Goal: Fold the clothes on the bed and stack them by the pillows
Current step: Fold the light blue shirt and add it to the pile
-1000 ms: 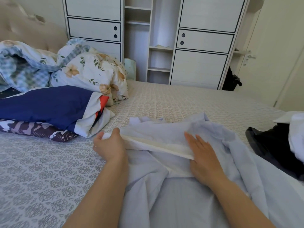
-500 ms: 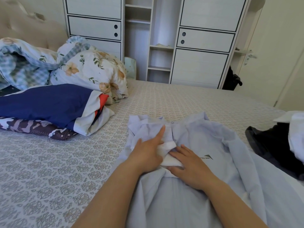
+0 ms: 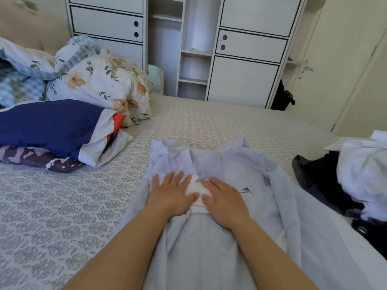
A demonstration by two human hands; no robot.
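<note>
A pale lilac shirt [image 3: 236, 164] lies spread on the patterned bed sheet [image 3: 52, 206] in front of me, with a small dark logo on its chest. My left hand [image 3: 171, 194] lies flat on it, fingers straight, pressing the left part near the collar. My right hand [image 3: 225, 198] presses flat beside it, just left of the logo. A white patch of fabric [image 3: 195, 188] shows between the two hands. At the left, folded clothes are stacked: a navy, white and red garment [image 3: 54, 126] on a purple patterned one [image 3: 35, 156].
A floral pillow [image 3: 100, 82] and a crumpled blue checked quilt [image 3: 23, 80] sit at the head of the bed. A dark garment [image 3: 320, 178] and a white one [image 3: 364, 168] lie at the right edge. White wardrobes [image 3: 247, 76] stand beyond the bed, and a door [image 3: 339, 59] at the right.
The left hand moved from the shirt's left edge, where it held the fabric, in to the middle. Both hands now press flat side by side; the left part of the shirt is folded inward.
</note>
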